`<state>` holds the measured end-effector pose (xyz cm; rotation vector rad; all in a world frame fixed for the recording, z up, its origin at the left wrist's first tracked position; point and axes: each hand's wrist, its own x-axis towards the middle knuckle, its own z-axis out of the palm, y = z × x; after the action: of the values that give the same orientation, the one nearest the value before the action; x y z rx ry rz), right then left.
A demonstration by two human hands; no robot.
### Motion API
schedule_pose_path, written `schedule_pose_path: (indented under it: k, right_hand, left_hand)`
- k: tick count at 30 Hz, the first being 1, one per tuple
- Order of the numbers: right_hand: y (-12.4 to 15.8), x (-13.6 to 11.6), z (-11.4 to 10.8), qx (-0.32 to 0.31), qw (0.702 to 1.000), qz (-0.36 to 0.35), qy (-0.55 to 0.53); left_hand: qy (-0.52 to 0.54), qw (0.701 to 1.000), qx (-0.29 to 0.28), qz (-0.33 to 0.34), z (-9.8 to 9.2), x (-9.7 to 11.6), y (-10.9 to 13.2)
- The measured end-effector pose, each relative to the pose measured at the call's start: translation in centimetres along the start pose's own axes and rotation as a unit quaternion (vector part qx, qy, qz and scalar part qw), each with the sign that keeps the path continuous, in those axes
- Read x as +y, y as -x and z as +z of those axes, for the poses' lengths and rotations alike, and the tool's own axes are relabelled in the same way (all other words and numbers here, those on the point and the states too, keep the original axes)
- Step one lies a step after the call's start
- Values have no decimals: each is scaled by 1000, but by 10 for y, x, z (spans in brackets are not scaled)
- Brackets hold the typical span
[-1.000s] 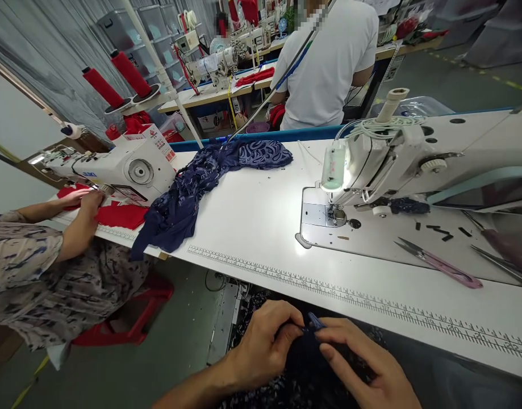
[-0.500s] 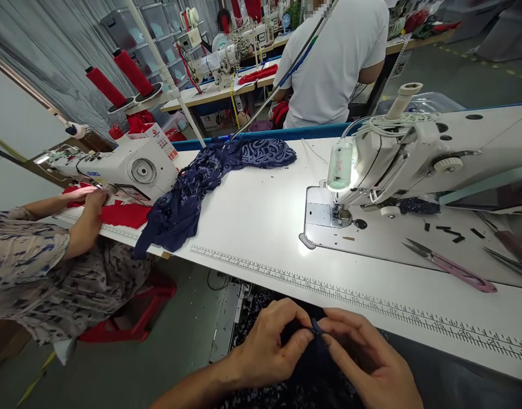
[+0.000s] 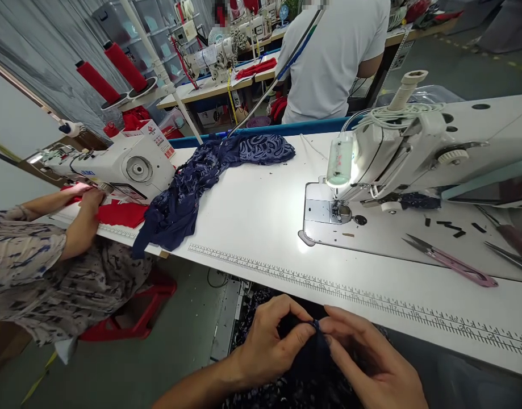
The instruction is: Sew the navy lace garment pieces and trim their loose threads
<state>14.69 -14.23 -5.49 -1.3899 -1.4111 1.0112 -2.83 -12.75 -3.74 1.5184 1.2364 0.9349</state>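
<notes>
Below the table's front edge, my left hand (image 3: pixel 274 341) pinches a dark navy piece of fabric (image 3: pixel 314 352) between thumb and forefinger. My right hand (image 3: pixel 371 358) grips the same fabric close beside it, so the fingertips of both hands nearly meet. A small fold of the cloth shows between them; the rest hangs down and blends into dark patterned cloth beneath. On the white table (image 3: pixel 247 210) lies a heap of navy lace fabric (image 3: pixel 179 187). A sewing machine (image 3: pixel 397 153) stands above my right hand, its presser foot (image 3: pixel 341 212) over the metal plate.
Pink-handled thread snips (image 3: pixel 452 261), dark tweezers (image 3: pixel 510 258) and several small black strips (image 3: pixel 450 225) lie at the right. A printed ruler (image 3: pixel 350 295) runs along the front edge. At left a co-worker (image 3: pixel 30 255) handles red fabric (image 3: pixel 122 214) at another machine (image 3: pixel 137 169).
The view has shifted slightly. My fingertips have drawn a little closer on the navy fabric, and less of its fold sticks up between them.
</notes>
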Motion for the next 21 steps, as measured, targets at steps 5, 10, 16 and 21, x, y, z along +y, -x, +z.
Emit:
schedule_pose_path:
  k: [5,10,16,21]
  right_hand:
    - [-3,4,-7,-28,995,-80,60]
    - [-4,4,-9,-16,981,-172,84]
    - [-3,3,-10,-19,977,-191,87]
    - [-14,12,-12,-29,972,-218,81]
  left_hand:
    - [-16,1000,-9,18,-1,-5,-2]
    - [0,999,-24,40,-2,-3,-5]
    - [-1,996,20,87,8,-2,-3]
    - [14,999,36,6,6,7,-9]
